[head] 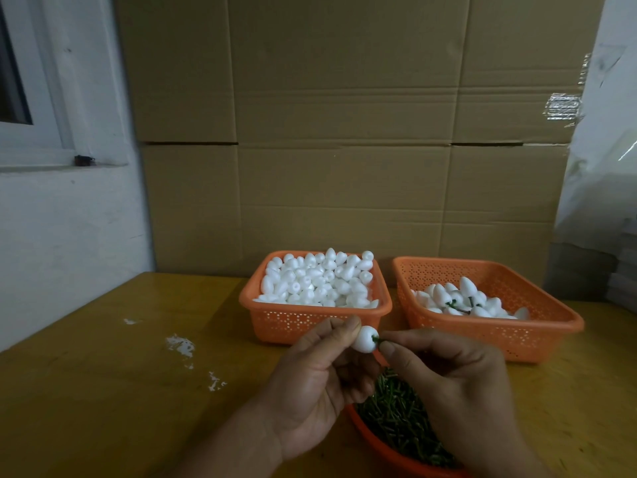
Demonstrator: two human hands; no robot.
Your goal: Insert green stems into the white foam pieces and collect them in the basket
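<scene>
L hand [320,370] pinches a foam piece [365,339] at its fingertips, above the bench [120,391] just in front of the left basket [275,319]. R hand [444,363] pinches a stem [376,339] whose tip meets the foam.

Foam prob. v. light, soft, dents easily: hold by its sides, light squeeze. Stem thin, prob. bends: take hold close to the tip.

How deep the stem sits: can't tell, fingers cover it. Stem tray [375,443] cut off at the frame edge and partly behind the R hand. Finished pieces lie in the right basket [551,326].
</scene>
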